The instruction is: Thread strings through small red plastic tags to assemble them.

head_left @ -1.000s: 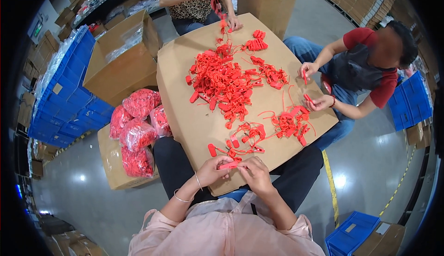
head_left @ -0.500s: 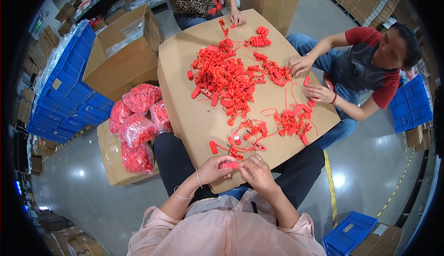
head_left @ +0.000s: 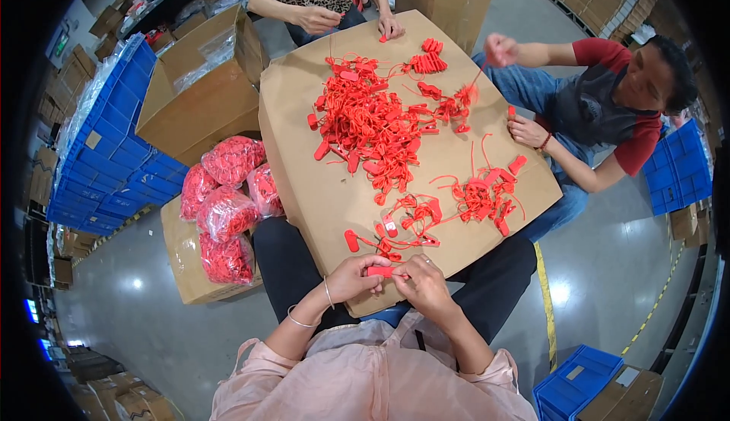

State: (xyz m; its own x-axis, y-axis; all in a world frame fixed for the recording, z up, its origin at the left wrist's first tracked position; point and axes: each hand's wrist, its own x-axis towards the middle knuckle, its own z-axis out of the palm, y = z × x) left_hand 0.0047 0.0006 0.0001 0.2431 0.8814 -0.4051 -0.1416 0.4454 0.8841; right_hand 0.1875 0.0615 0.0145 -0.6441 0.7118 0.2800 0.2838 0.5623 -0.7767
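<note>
Close to my body, over the near edge of the cardboard-topped table, my left hand pinches one end of a small flat red plastic piece. My right hand has its fingertips closed at the piece's other end. Just beyond my hands lie several similar red pieces with red cords. A big tangled heap of red corded pieces covers the table's middle, and a smaller pile sits to the right.
Co-workers sit at the far side and the right, each handling red pieces. To my left, bags of red pieces rest on a carton, near an open cardboard box and stacked blue crates. Another blue crate stands at lower right.
My hands hold nearly the same pose on the red piece. The right co-worker's hand has lifted, drawing a red cord up from the pile. The far co-worker's raised hand has come down.
</note>
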